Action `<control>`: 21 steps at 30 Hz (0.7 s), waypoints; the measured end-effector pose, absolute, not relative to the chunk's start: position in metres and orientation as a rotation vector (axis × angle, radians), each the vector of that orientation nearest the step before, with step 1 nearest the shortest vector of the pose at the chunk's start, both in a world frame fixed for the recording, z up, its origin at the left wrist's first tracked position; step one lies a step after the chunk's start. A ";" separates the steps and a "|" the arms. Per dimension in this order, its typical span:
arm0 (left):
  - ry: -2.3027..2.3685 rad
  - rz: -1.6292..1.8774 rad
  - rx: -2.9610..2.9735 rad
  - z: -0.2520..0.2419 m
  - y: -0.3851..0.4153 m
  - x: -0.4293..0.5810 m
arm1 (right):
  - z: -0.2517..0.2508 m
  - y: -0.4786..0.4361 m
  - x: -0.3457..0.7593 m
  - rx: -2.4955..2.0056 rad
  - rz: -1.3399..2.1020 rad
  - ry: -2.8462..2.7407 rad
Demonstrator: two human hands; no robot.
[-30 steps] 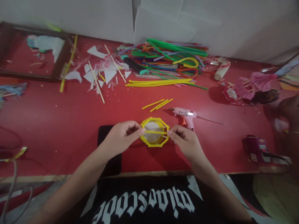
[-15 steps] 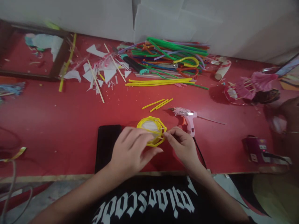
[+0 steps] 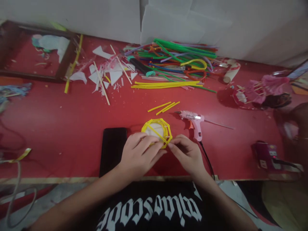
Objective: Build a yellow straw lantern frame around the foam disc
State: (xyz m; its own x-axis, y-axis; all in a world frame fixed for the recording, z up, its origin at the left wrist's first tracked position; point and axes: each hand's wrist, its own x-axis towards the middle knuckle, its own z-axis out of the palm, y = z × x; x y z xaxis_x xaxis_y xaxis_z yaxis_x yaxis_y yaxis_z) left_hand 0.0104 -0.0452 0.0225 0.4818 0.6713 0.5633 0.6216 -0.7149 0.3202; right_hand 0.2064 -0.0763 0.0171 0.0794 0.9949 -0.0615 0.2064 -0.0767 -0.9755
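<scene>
A small round, many-sided yellow basket-like piece with a whitish base and short wooden uprights sits at the table's front. Across its top slants a yellow pipe cleaner piece, from the far left rim to the near right. My right hand pinches that piece's near end between thumb and forefinger at the rim. Around the basket's near left side curl the fingers of my left hand, hiding part of its wall. Several short cut yellow pipe cleaners lie just beyond.
A pink glue gun lies to the right, its cord running toward me. Left of the basket is a black phone. Farther back are long yellow pipe cleaners, a colourful pile, white scraps and a purple power socket.
The yellow piece across the basket has swung from nearly level to a slant, its right end lower. My left hand has closed in on the basket's near side. The view has shifted slightly.
</scene>
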 end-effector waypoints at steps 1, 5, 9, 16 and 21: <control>1.162 1.062 2.630 0.022 -0.046 0.012 | 0.018 -0.076 0.206 -1.460 1.089 -1.280; 1.176 1.075 2.594 0.019 -0.046 0.018 | 0.021 -0.076 0.204 -1.521 1.051 -1.302; 1.146 1.078 2.577 0.019 -0.044 0.017 | 0.022 -0.076 0.201 -1.567 1.028 -1.290; 1.115 1.058 2.585 0.021 -0.043 0.017 | 0.023 -0.078 0.196 -1.624 0.976 -1.258; 1.107 1.053 2.585 0.021 -0.043 0.017 | 0.023 -0.078 0.196 -1.638 1.026 -1.220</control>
